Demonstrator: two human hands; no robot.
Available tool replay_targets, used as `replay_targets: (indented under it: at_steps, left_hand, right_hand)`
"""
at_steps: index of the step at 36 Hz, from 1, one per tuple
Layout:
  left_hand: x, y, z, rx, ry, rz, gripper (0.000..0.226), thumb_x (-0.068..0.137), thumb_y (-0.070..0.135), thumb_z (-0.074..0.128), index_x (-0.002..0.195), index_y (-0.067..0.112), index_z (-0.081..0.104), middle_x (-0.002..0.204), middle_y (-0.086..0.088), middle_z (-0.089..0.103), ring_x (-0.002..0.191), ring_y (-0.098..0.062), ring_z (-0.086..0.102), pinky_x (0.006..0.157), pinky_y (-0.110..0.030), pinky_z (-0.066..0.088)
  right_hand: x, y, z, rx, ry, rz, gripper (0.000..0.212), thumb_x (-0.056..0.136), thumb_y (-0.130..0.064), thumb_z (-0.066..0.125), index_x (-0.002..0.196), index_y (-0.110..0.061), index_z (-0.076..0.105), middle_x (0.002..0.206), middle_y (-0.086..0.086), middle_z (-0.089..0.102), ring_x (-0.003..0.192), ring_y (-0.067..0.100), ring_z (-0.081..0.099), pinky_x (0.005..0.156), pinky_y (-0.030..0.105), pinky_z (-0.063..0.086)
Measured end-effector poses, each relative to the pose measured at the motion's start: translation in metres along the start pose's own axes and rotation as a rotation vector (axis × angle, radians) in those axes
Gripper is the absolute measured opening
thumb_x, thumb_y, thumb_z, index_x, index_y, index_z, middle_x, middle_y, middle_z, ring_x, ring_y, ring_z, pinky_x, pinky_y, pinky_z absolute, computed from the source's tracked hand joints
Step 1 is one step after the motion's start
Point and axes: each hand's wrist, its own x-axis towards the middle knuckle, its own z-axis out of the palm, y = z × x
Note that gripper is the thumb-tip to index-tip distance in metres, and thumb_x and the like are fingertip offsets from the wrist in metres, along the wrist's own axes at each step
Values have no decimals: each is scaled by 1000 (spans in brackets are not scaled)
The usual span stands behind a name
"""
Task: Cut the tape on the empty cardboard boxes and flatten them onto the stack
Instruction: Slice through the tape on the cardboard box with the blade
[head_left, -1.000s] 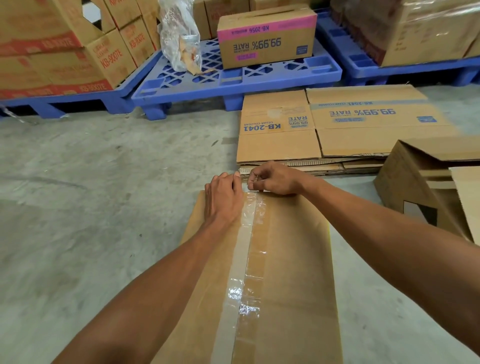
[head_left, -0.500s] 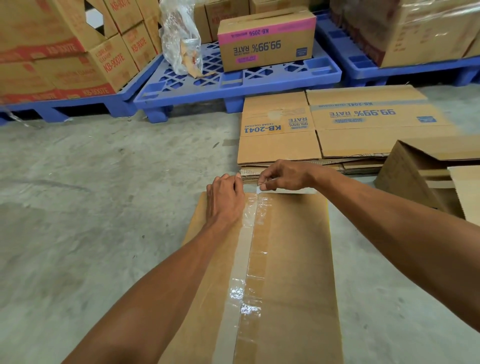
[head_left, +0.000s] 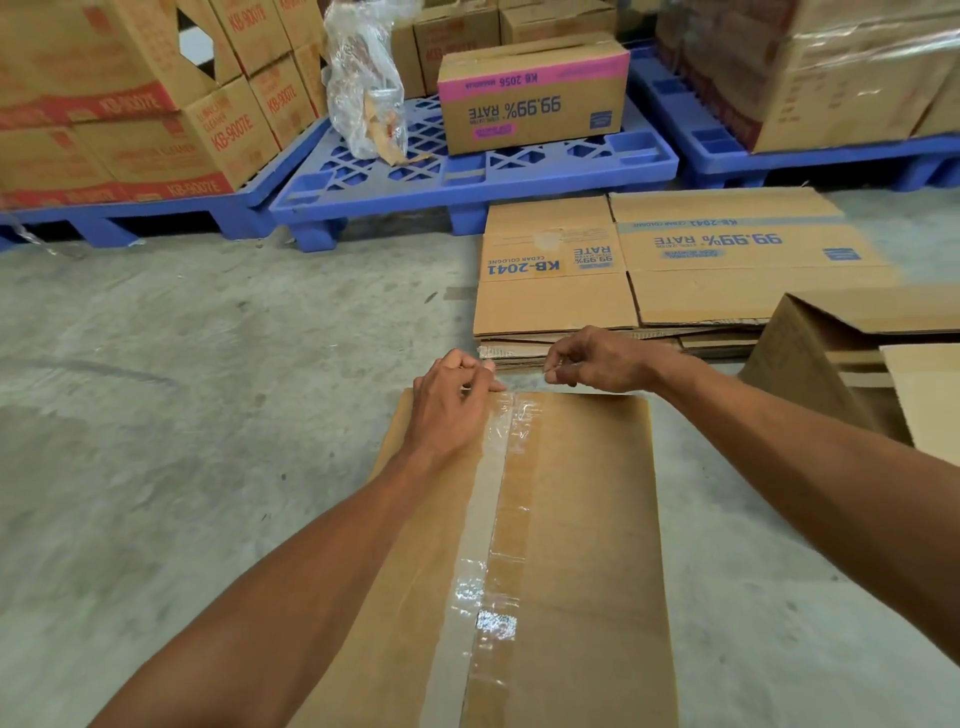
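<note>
On the grey concrete floor (head_left: 208, 364) straight in front of you lies the long brown cardboard box (head_left: 582, 519), its far edge just short of the stack of flattened brown cardboard boxes with blue print (head_left: 675, 260). Your left hand (head_left: 452, 410) rests palm-down on the box's far end, just left of the seam, fingers bent over the far edge. Your right hand (head_left: 597, 364) sits at that same edge, just right of the seam, thumb and forefinger pinching a small pale piece (head_left: 553, 370); whether that is tape or a blade cannot be told.

To your right stands an open brown cardboard carton (head_left: 810, 353); behind the stack, a blue plastic lattice pallet (head_left: 467, 176) carries a pink-banded cardboard case (head_left: 535, 98) and a crumpled clear plastic bag (head_left: 363, 88).

A strip of glossy clear tape (head_left: 483, 519) runs the length of the box top along the seam; it is wrinkled near your left hand, and uncut where it shows.
</note>
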Motion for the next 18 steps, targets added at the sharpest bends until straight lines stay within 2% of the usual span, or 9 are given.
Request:
replay_targets:
  at_steps: [4,7,10,12,14,16,17,18]
  left_hand:
    - [-3,3,5,161,95,93,54,105,41,40,78,12,77,77,2,62,80,-16,58,83,-45,49]
    - [-6,6,7,251,161,97,63,103,45,30,73,5,69,72,-2,58,72,-19,55,76,-42,48]
    - [-6,7,9,322,160,113,56,104,43,28,74,11,62,74,1,57,76,-17,53,78,-39,46]
    - [-5,8,10,358,117,137,47,106,42,28,75,18,53,76,3,56,79,-18,51,82,-38,43]
    - [-2,8,12,363,80,133,42,107,43,26,77,24,48,78,3,55,82,-19,50,85,-39,40]
    - [2,10,14,373,65,122,41,107,45,23,77,27,45,79,4,54,84,-19,50,85,-39,39]
    - [3,10,15,382,55,117,43,107,46,21,78,27,46,79,4,55,84,-19,50,86,-40,39]
    - [5,11,15,387,41,111,44,106,46,19,79,26,47,80,4,55,84,-18,49,88,-40,39]
  right_hand:
    - [0,-4,4,8,74,-20,13,97,-29,64,99,-17,68,91,15,67,81,18,55,82,37,48]
    - [4,-10,11,-29,72,-38,12,96,-30,65,99,-18,68,76,3,59,69,13,49,73,32,42]
    - [9,-12,18,-96,94,-35,11,94,-32,67,99,-22,69,81,-3,59,74,12,50,80,36,42]
    - [10,-13,20,-102,104,-49,9,94,-30,68,97,-22,69,78,-4,57,71,10,48,79,35,41]
    - [10,-13,20,-70,90,-76,7,94,-27,68,96,-20,69,77,4,60,69,12,48,75,34,43]
    - [8,-12,20,-33,86,-89,8,95,-28,67,95,-20,67,87,14,66,75,17,52,85,41,48]
    - [8,-10,21,-28,93,-84,9,95,-30,66,95,-21,67,90,9,68,78,18,55,92,44,47]
    - [8,-9,21,-35,99,-72,9,95,-33,66,95,-24,67,85,-5,68,78,15,56,95,47,44]
